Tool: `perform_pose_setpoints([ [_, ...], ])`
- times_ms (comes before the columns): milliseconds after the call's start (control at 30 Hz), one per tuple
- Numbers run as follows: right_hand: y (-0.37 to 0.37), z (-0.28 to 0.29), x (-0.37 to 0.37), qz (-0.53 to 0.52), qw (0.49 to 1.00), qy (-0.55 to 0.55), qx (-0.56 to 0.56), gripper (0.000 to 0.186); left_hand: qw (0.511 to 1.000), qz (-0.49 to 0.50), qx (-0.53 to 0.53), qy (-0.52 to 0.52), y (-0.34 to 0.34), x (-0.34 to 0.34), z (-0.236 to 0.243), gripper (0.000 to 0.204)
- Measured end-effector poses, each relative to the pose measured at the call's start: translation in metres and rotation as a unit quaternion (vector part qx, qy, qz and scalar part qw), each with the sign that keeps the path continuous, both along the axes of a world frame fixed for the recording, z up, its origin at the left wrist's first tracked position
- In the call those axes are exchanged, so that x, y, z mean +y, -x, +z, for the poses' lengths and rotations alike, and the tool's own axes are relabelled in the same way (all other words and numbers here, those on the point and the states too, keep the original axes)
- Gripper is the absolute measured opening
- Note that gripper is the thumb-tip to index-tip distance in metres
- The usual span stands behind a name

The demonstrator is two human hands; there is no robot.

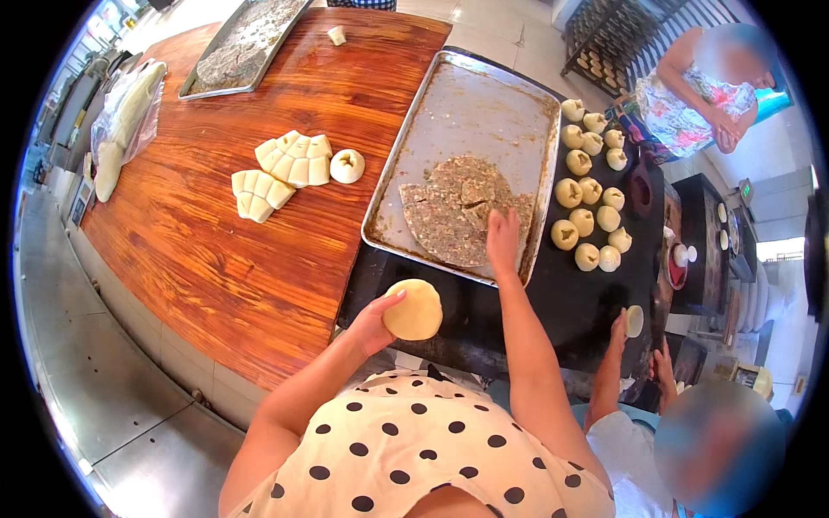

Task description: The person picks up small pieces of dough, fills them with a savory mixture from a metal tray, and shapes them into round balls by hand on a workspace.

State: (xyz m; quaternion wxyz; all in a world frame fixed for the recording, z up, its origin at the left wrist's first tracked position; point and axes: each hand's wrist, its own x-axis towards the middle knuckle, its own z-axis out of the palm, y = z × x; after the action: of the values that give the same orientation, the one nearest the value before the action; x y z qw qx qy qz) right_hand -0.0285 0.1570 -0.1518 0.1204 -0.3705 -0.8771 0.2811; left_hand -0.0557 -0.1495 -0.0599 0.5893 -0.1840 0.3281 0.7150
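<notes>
My left hand [373, 326] grips a flat round of pale dough [413, 309] by its edge, thumb on top, over the near edge of the black table. My right hand [503, 242] reaches over a metal tray [449, 86], its fingers stretched out against the near right part of a brown, crumbly filling [445, 216]. That mass is pressed flat, with cracks and a cut across it. Beyond my left hand, cut pale dough pieces [294, 160] lie on the wooden table beside a round dough ball [347, 166] with a hollow top.
Several filled dough balls [581, 223] stand right of the tray on the black surface [389, 276]. A second tray [250, 43] and a long dough roll in plastic [129, 112] lie on the wooden table [199, 233]. At right, one co-worker's hand holds a dough round [635, 321]; another person stands farther back.
</notes>
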Motion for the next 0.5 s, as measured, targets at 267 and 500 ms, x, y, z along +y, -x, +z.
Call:
perform_pose_setpoints([
  [267,0.004,0.029,-0.070,0.011,0.998,0.030,0.058,0.062,0.997,0.070,0.016,0.010,0.008,-0.011,-0.028,0.049],
  [500,-0.021,0.063,-0.082,0.045,0.961,0.171,0.214,0.069,0.995,0.084,0.037,-0.031,0.032,0.032,-0.026,0.049],
])
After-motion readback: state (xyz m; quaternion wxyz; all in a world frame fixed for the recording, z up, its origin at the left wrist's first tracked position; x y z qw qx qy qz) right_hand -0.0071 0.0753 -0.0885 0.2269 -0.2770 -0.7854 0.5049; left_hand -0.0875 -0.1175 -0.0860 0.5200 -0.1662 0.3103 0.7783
